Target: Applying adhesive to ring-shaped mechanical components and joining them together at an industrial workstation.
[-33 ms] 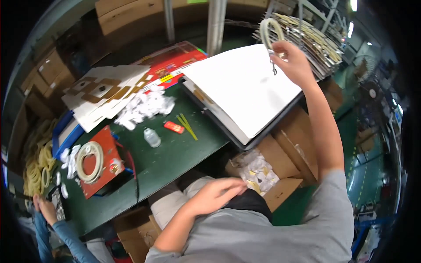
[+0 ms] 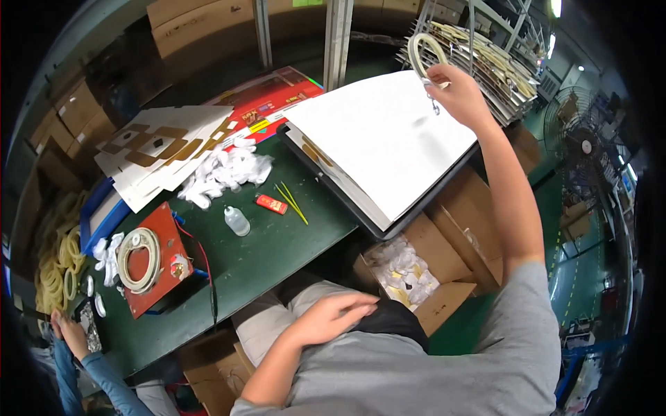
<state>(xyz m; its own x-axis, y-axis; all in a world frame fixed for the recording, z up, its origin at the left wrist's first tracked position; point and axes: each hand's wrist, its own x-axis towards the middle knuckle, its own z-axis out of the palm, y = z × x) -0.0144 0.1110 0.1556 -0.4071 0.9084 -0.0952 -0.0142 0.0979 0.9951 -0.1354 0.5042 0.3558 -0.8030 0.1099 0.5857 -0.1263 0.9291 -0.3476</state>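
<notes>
Up at the far right, my right hand (image 2: 454, 97) is closed on a cream, coiled strap loop (image 2: 429, 52), and a small metal clasp (image 2: 435, 106) hangs below the fingers. The loop is raised above the far edge of a stack of white sheets (image 2: 395, 145), which lies in a black tray (image 2: 380, 233). My left hand (image 2: 336, 319) rests over my waist, empty, its fingers stretched out. A red lighter-like piece (image 2: 270, 204), thin yellow sticks (image 2: 293, 203) and a clear plastic bottle (image 2: 237, 220) lie or stand on the green table (image 2: 257, 263).
A white crumpled heap (image 2: 229, 170) and cut cardboard sheets (image 2: 163, 149) lie at the back. A red board (image 2: 170, 239) carries a cream ring (image 2: 139, 260). Another person's hands (image 2: 69, 333) are at lower left. An opened carton (image 2: 451, 301) stands below the tray.
The view has shifted slightly. My right hand still holds the strap loop and my left hand still lies at my waist.
</notes>
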